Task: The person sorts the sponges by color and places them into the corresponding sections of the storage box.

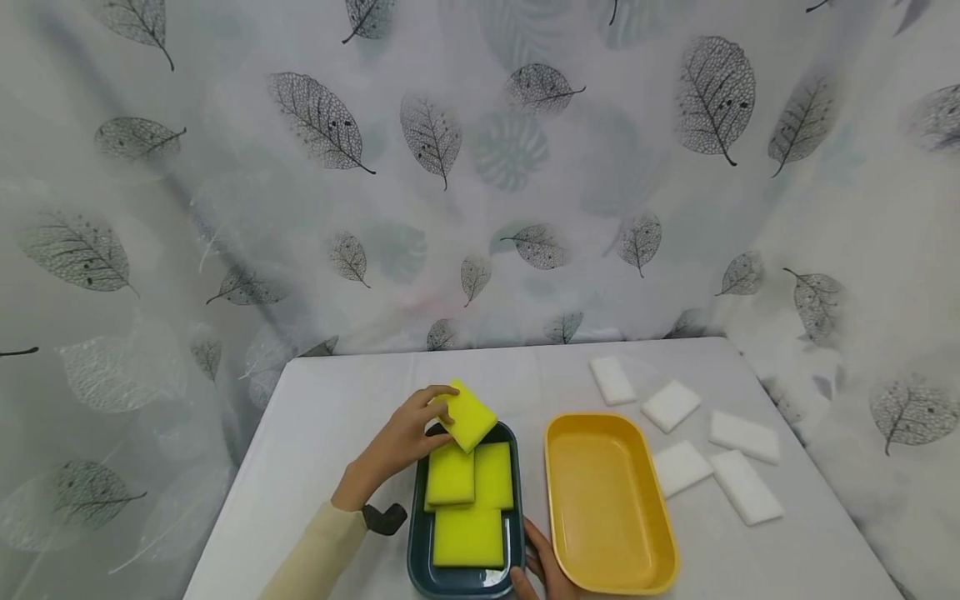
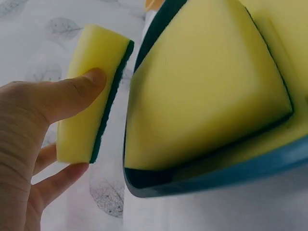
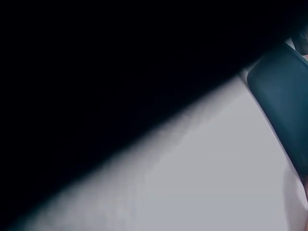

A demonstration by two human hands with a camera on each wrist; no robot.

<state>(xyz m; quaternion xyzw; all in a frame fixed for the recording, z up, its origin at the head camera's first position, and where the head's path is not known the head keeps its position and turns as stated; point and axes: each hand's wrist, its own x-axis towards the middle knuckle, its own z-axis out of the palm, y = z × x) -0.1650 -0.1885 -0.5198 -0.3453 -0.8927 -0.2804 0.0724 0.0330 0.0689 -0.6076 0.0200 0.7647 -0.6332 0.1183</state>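
My left hand [image 1: 411,429] pinches a yellow sponge [image 1: 468,417] above the far end of a dark blue tray [image 1: 414,542]. The left wrist view shows a thin green scouring layer on that sponge, with the thumb on its yellow face and fingertips at its lower edge. Several more yellow sponges [image 1: 468,537] lie in the tray, some overlapping. At the tray's near right side, my right hand [image 1: 547,571] holds the rim, thumb at the edge and fingers along the outer wall. Most of the right wrist view is dark; it shows the tray's outer side [image 3: 281,96].
A yellow tray [image 1: 555,500] with nothing in it stands right of the dark blue one. Several white sponge blocks [image 1: 671,406] lie scattered on the white table [image 1: 337,392] farther right. A leaf-patterned curtain [image 1: 465,225] hangs behind and on both sides.
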